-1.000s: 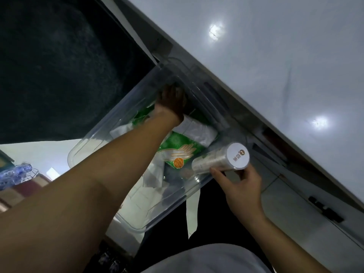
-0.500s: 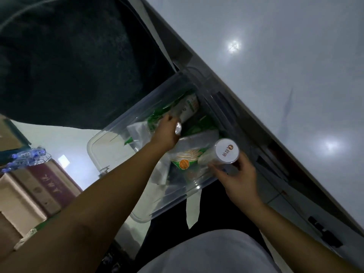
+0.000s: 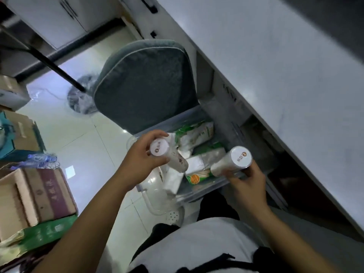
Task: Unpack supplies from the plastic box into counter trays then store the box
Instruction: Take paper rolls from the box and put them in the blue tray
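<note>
A clear plastic box (image 3: pixel 157 208) sits low in front of me, beside the counter. Inside lie green-and-white packets (image 3: pixel 199 133) and white wrapped packs (image 3: pixel 173 181). My left hand (image 3: pixel 140 160) grips a clear tube with a white logo lid (image 3: pixel 160 148), lifted above the box's left side. My right hand (image 3: pixel 246 180) grips a second tube of the same kind (image 3: pixel 230 162) over the box's right side. Both tubes point their lids toward me.
A grey counter top (image 3: pixel 285 75) runs along the right. A grey cushioned chair (image 3: pixel 143 83) stands just beyond the box. Cardboard boxes (image 3: pixel 33 196) are stacked on the floor at left, next to a green carton (image 3: pixel 43 235). Pale tiled floor (image 3: pixel 78 142) lies between.
My left hand came up out of the box holding a second tube. The view swung away from the box, bringing the chair and floor into sight. My right hand kept its tube.
</note>
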### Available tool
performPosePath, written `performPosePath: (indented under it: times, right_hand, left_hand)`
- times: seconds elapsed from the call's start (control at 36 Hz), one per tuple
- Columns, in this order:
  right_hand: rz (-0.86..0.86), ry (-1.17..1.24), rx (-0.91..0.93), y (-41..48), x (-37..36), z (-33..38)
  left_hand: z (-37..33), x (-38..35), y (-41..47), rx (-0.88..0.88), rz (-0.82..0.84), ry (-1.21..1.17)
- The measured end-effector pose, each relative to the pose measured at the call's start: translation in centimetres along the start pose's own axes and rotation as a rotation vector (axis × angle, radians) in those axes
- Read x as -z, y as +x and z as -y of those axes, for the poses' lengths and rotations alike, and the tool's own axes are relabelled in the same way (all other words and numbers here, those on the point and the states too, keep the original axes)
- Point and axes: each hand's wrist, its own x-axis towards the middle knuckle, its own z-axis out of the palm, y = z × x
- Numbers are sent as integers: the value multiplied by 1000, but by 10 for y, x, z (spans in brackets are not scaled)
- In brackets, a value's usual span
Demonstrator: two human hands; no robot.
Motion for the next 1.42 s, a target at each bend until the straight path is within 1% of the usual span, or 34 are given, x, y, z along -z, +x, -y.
performPosePath:
  times: [0.06,0.11,0.14,0.22,0.28,0.33,0.39,0.44,0.53,0.58,0.72,0.81,0.86,0.97,1.08,1.22,1.33,1.42]
  right_hand:
    - [-22,30,17,-21,-7,9]
    - [-57,67,38,-44,-15,19]
    - [-80,97,43,-57,-20,25]
    - [-132,186,64,-96,-34,33]
    - [-153,228,71,-123,-39,33]
    - [-183,252,71,-152,-41,30]
    - [-250,245,56,-184,-35,29]
    - [-277,230,20,-210,-25,29]
    - [-392,250,-51,-257,6,28]
    - [-472,268,-69,-285,29,28]
    - [-667,487,-69,-345,87,16]
    - [-743,568,-24,-371,122,6]
    - [-764,586,-2,-387,147,0]
    - [-795,572,34,-426,203,-13]
    - [-834,500,51,-487,264,-39]
    - [-937,414,5,-566,335,-84]
    - [-1063,345,15,-618,384,-105]
    - [-1122,292,56,-642,418,-114]
  left_hand:
    - [-9,17,-28,-100,-5,-150]
    - [-3,27,-48,-138,-26,-245]
    - [7,27,-56,-118,-26,-275]
    - [47,14,-73,43,-7,-343]
    - [75,0,-83,116,20,-362]
    - [96,-10,-89,146,56,-412]
    - [104,-19,-98,156,114,-500]
    - [102,-22,-106,164,158,-609]
    - [90,-36,-127,153,286,-679]
    - [76,-50,-142,140,358,-672]
    - [34,-94,-187,71,529,-616]
    - [12,-125,-215,48,588,-609]
    - [0,-150,-234,35,604,-571]
    - [-16,-218,-278,-1,590,-484]
    - [-19,-299,-331,14,604,-454]
    - [-22,-389,-388,28,694,-405]
    - [-46,-441,-419,0,762,-361]
    - [-70,-475,-431,-42,803,-380]
